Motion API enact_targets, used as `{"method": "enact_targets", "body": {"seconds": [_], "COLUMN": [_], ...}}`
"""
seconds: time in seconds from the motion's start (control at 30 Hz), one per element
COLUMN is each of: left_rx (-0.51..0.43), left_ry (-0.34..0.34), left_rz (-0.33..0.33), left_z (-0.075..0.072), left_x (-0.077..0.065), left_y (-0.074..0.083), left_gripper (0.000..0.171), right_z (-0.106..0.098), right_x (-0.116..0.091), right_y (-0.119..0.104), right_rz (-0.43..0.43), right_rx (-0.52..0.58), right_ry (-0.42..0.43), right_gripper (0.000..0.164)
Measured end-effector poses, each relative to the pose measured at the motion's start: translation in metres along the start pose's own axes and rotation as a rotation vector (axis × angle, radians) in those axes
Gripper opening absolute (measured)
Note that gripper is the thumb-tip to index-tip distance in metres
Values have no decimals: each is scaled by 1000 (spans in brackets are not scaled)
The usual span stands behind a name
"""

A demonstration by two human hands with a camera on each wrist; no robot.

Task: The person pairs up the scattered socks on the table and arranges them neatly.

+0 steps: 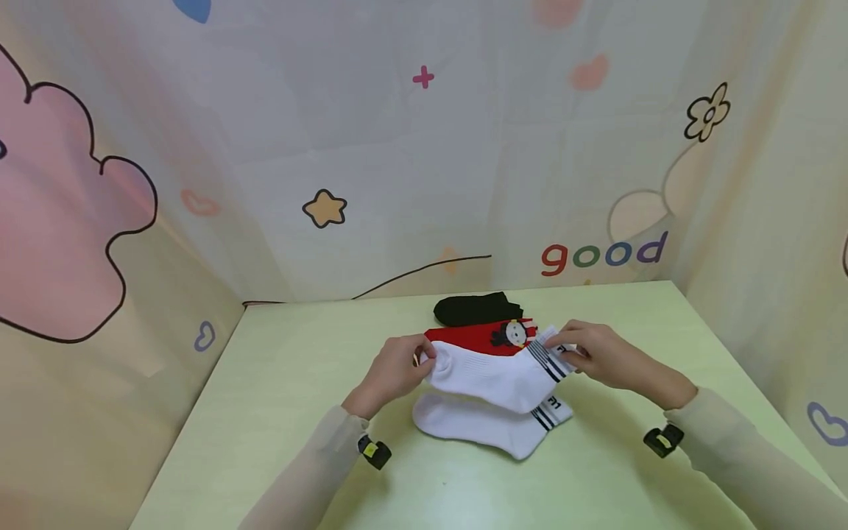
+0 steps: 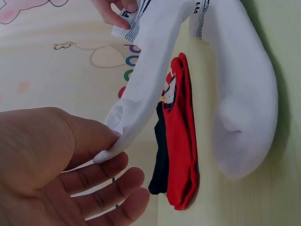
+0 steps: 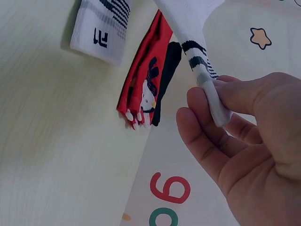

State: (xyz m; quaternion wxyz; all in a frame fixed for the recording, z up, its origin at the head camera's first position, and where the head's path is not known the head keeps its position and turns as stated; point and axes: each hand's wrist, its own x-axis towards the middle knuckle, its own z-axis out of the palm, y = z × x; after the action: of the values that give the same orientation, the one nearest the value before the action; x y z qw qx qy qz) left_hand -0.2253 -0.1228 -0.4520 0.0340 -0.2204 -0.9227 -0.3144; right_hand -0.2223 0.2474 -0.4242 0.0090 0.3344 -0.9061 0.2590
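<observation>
Between both hands a white sock (image 1: 490, 374) with black stripes at its cuff is held stretched above the table. My left hand (image 1: 400, 366) pinches its toe end between thumb and forefinger, as the left wrist view also shows. At the cuff, my right hand (image 1: 599, 355) pinches the fabric near the dark stripes. A second white sock (image 1: 473, 427) of the same pattern lies flat on the table below, nearer to me. Behind the raised sock lies a red sock (image 1: 464, 338) with a cartoon figure, partly hidden by it.
A black sock (image 1: 473, 309) lies at the back, beyond the red one. The pale green table (image 1: 298, 412) ends at a printed curtain (image 1: 397, 147) with the word "good". Curtain sides rise at left and right. A black wrist camera is strapped on each sleeve.
</observation>
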Motion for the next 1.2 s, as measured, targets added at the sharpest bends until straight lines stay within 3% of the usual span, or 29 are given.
{"method": "enact_targets", "body": {"seconds": [0.47, 0.93, 1.2], "left_rx": [22, 0, -20], "left_ry": [-65, -111, -148], "left_rz": [-20, -39, -85], "left_z": [-2, 4, 10], "left_x": [-14, -28, -35], "left_y": [-4, -6, -7], "left_gripper": [4, 4, 4], "right_z": [5, 11, 17], "right_x": [-2, -4, -8], "right_y": [-4, -6, -6], "right_rz": [56, 81, 82], "right_rx": [86, 117, 131], "right_ry": [-101, -184, -203], "right_gripper": [27, 27, 27]}}
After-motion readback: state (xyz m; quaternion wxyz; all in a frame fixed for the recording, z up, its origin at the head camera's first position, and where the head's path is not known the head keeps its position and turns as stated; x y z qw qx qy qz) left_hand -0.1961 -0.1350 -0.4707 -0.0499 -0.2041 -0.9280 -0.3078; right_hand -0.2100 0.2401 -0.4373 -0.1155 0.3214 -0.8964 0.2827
